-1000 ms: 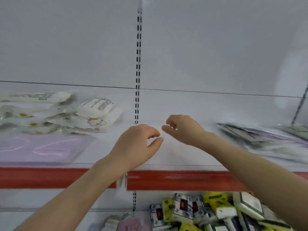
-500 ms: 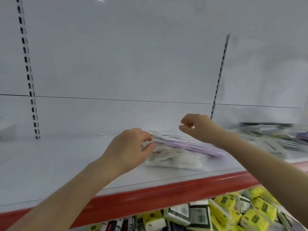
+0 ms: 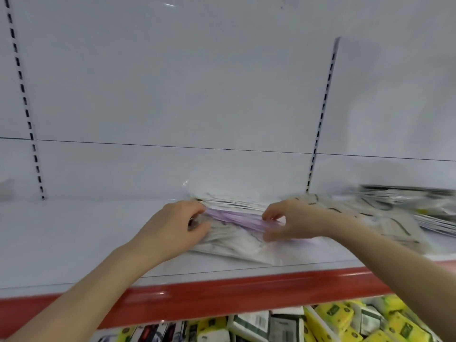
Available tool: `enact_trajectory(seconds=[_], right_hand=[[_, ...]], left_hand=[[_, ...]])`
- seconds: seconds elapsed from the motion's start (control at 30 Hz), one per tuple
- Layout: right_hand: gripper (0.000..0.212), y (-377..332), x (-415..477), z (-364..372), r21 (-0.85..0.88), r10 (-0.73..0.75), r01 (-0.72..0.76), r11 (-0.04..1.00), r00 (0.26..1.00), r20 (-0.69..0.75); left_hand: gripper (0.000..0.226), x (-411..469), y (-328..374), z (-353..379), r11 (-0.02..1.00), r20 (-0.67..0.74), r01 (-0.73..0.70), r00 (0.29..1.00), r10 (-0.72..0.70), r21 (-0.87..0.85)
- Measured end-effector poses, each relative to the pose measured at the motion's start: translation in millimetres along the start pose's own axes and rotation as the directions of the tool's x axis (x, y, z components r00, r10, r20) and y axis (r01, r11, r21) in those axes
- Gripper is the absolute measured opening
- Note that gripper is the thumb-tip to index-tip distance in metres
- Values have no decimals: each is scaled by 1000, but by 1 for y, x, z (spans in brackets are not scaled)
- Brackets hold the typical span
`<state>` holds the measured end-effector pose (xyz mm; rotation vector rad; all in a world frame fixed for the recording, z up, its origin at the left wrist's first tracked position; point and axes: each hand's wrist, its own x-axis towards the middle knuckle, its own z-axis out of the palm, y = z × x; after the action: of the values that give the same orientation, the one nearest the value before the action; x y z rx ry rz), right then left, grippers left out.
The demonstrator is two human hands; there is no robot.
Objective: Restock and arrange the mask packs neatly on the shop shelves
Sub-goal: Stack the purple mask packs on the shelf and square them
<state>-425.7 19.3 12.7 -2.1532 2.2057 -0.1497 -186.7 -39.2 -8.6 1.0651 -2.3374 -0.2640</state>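
Note:
A loose stack of clear mask packs (image 3: 234, 233), white and lilac, lies on the white shelf (image 3: 74, 243) in front of me. My left hand (image 3: 172, 228) grips the stack's left end, fingers curled over the top and thumb at the front. My right hand (image 3: 293, 220) pinches the lilac pack near the stack's right end. A second pile of mask packs (image 3: 385, 215) spreads out to the right, blurred.
The shelf has a red front strip (image 3: 222, 292) and a white back panel with two slotted uprights (image 3: 320, 119). Yellow and white tissue packs (image 3: 333, 322) fill the shelf below. The shelf surface left of the stack is bare.
The view swung right along the shelf. Both hands, which hovered with nothing in them, came down onto the stack of mask packs and took hold of it.

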Motion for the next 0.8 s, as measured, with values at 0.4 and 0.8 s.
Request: enact_trajectory(seconds=[0.4, 0.8], right_hand=[[17, -13, 21, 6, -316, 6, -27, 948, 998, -69], [37, 9, 18, -6, -79, -25, -3, 997, 937, -348]], left_hand=[[33, 3, -12, 8, 1000, 61, 6, 998, -5, -8], [28, 5, -15, 5, 994, -18, -39, 999, 38, -104]])
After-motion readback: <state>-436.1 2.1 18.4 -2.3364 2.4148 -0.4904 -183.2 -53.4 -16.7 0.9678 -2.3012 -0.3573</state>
